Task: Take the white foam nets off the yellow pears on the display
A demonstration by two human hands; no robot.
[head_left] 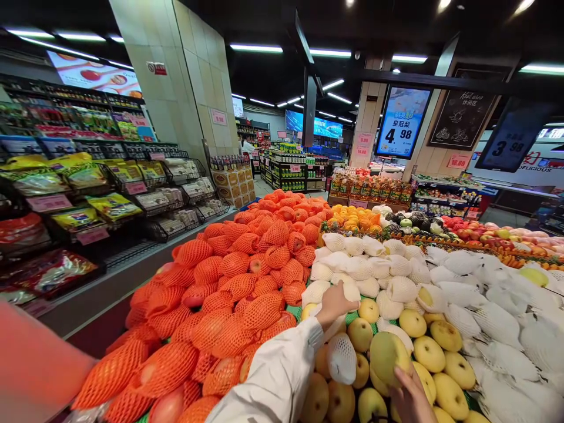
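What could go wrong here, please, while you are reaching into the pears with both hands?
1. The left hand reaches onto a net-wrapped pear in the heap; shifting it might set neighbouring fruit rolling.
2. The right hand holds a bare pear from below at the front of the pile; if it slips, it could bruise.
3. The white sleeve lies across the orange-netted fruit and might drag some loose.

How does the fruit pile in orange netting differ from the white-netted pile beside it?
The orange foam-net sleeved fruit looks reddish inside and lies left, untouched. The white foam-net sleeved fruit is paler, lies right, and the left hand reaches to it. Both piles are heaped on the same display.
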